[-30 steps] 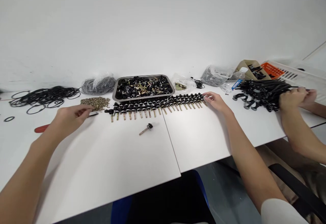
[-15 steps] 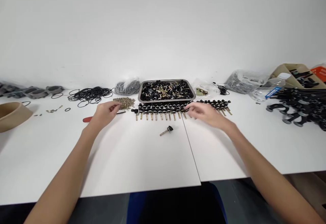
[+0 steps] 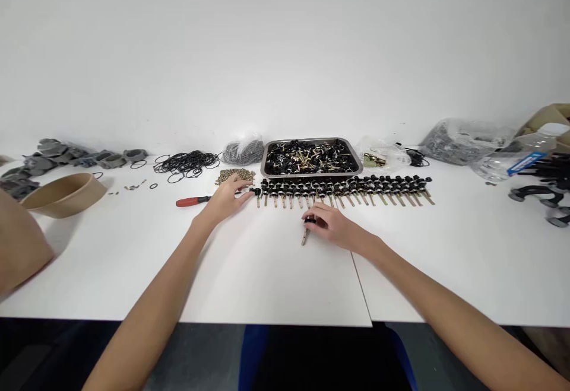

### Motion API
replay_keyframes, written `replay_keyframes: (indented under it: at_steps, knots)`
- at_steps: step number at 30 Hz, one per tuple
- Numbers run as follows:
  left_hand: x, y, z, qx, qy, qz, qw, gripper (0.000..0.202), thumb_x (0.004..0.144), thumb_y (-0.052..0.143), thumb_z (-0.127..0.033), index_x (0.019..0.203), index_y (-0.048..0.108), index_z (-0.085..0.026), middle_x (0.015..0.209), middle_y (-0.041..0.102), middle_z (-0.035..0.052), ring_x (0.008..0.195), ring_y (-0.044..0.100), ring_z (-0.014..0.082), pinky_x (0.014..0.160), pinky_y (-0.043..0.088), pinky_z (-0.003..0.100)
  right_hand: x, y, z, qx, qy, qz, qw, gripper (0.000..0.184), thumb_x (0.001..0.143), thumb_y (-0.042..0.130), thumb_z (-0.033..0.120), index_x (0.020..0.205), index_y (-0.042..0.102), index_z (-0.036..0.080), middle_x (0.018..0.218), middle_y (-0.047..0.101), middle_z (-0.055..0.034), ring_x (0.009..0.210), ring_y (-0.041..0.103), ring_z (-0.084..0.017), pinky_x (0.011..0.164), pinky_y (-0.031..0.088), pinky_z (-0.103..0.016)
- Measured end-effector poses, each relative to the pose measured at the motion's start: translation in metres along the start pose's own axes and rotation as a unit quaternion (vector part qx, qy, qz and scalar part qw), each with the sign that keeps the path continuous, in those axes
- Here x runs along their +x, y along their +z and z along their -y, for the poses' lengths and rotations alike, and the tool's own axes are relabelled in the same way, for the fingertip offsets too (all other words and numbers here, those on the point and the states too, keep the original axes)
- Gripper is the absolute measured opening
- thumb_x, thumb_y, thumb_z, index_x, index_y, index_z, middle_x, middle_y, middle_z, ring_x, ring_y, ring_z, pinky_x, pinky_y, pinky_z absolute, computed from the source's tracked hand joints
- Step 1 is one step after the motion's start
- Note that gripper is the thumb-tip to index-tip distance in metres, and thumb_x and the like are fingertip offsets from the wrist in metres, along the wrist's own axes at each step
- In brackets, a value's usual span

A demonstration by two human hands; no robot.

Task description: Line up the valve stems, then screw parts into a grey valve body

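Observation:
My right hand (image 3: 328,223) pinches a black-headed piece with a thin metal stem (image 3: 305,236) just in front of the row. Its stem points down toward the table. My left hand (image 3: 227,199) is at the row's left end, thumb and forefinger apart, their tips close to the leftmost black piece (image 3: 256,191). I cannot tell whether they touch it. Similar black-headed pieces (image 3: 356,187) stand lined up, brass-coloured stems toward me. Beside my left hand lies a red-handled screwdriver (image 3: 189,202), its shaft partly behind the hand. Small brass-coloured parts (image 3: 235,175) are heaped behind that hand.
Behind the row a metal tray (image 3: 266,168) holds more pieces. Black rings (image 3: 187,164), a bag of dark parts (image 3: 244,151) and grey clamps (image 3: 53,153) lie left. At right are bagged parts (image 3: 463,140) and a plastic bottle (image 3: 512,159). Cardboard rings (image 3: 66,195) stand far left.
My right hand has left the row and taken hold of the loose piece lying in front. My left hand has moved right, from the brass heap to the row's end. The view has shifted.

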State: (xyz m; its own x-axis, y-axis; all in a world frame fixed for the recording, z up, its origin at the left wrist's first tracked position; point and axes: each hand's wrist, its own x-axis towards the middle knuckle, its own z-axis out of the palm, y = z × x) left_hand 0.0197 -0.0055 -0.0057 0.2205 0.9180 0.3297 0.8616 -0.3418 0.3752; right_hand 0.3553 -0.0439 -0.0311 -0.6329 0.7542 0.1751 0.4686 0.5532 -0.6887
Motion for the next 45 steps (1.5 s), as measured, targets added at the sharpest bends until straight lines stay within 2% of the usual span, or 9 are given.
replay_keyframes:
  at_steps: [6,11,23,28,33,37,40,42,45]
  knots:
    - [0.001,0.015,0.007,0.003,0.021,0.007,1.000,0.039,0.089,0.060,-0.044,0.117,0.071,-0.018,0.098,0.050,0.0075,0.086,0.055,0.0223,0.079,0.050,0.039,0.001,0.005,0.001,0.002,-0.009,0.000,1.000,0.018,0.098,0.053,0.032,0.108,0.064,0.021,0.106,0.061,-0.0061,0.085,0.059,-0.017,0.080,0.047,-0.033]
    - [0.003,0.022,0.007,0.003,0.021,0.016,1.000,0.034,0.091,0.057,-0.039,0.114,0.071,-0.018,0.098,0.049,0.0071,0.085,0.053,0.0217,0.079,0.049,0.039,0.002,0.006,-0.003,0.001,-0.013,-0.006,1.000,0.019,0.098,0.055,0.032,0.109,0.064,0.021,0.106,0.061,-0.0059,0.084,0.059,-0.016,0.079,0.047,-0.032]
    - [0.009,0.032,0.016,-0.012,0.052,-0.022,0.998,0.022,0.091,0.059,-0.031,0.105,0.072,-0.019,0.097,0.048,0.0065,0.085,0.054,0.0201,0.077,0.049,0.036,0.002,0.005,-0.002,0.010,-0.015,-0.017,1.000,0.016,0.097,0.057,0.030,0.107,0.065,0.021,0.102,0.062,-0.0049,0.082,0.059,-0.016,0.078,0.047,-0.031]
    - [0.008,0.024,0.017,-0.020,0.086,-0.058,0.994,0.023,0.092,0.060,-0.032,0.108,0.071,-0.021,0.093,0.050,0.0054,0.078,0.053,0.0172,0.076,0.050,0.035,0.006,0.007,-0.011,0.055,-0.020,-0.041,0.997,0.018,0.094,0.063,0.035,0.104,0.068,0.021,0.098,0.065,-0.0040,0.078,0.058,-0.015,0.075,0.047,-0.030]
    - [0.007,0.008,0.014,-0.046,0.074,-0.147,0.985,0.022,0.092,0.057,-0.029,0.106,0.072,-0.020,0.086,0.051,0.0041,0.065,0.047,0.0134,0.063,0.048,0.030,0.010,0.013,-0.020,0.081,-0.033,-0.085,0.993,0.016,0.092,0.065,0.033,0.097,0.070,0.020,0.093,0.064,-0.0046,0.075,0.057,-0.015,0.072,0.047,-0.029]
    - [-0.005,0.009,-0.012,-0.088,0.082,-0.184,0.976,0.022,0.092,0.051,-0.023,0.100,0.071,-0.018,0.085,0.056,0.0055,0.064,0.050,0.0137,0.058,0.046,0.028,0.010,0.017,-0.021,0.083,-0.035,-0.105,0.990,0.019,0.090,0.067,0.036,0.097,0.071,0.019,0.089,0.063,-0.0040,0.073,0.055,-0.015,0.069,0.045,-0.029]
    - [-0.024,0.022,-0.052,-0.096,0.130,-0.160,0.974,0.022,0.092,0.048,-0.021,0.099,0.070,-0.019,0.089,0.062,0.0071,0.082,0.059,0.0184,0.074,0.051,0.033,0.009,0.015,-0.017,0.098,-0.033,-0.103,0.989,0.029,0.088,0.067,0.042,0.107,0.069,0.020,0.089,0.063,-0.0031,0.072,0.053,-0.014,0.067,0.043,-0.028]
    - [-0.036,0.033,-0.084,-0.087,0.125,-0.121,0.981,0.024,0.093,0.047,-0.022,0.102,0.069,-0.020,0.090,0.064,0.0068,0.087,0.060,0.0196,0.080,0.050,0.034,0.008,0.013,-0.014,0.127,-0.034,-0.120,0.984,0.032,0.091,0.062,0.043,0.112,0.067,0.019,0.090,0.064,-0.0035,0.073,0.054,-0.014,0.067,0.043,-0.028]
    - [-0.045,0.052,-0.122,-0.067,0.058,-0.021,0.996,0.025,0.092,0.052,-0.032,0.110,0.068,-0.023,0.097,0.066,0.0065,0.083,0.062,0.0207,0.075,0.047,0.035,0.005,0.008,-0.013,0.182,-0.040,-0.195,0.963,0.033,0.095,0.052,0.044,0.108,0.066,0.017,0.086,0.065,-0.0045,0.073,0.056,-0.015,0.066,0.044,-0.027]
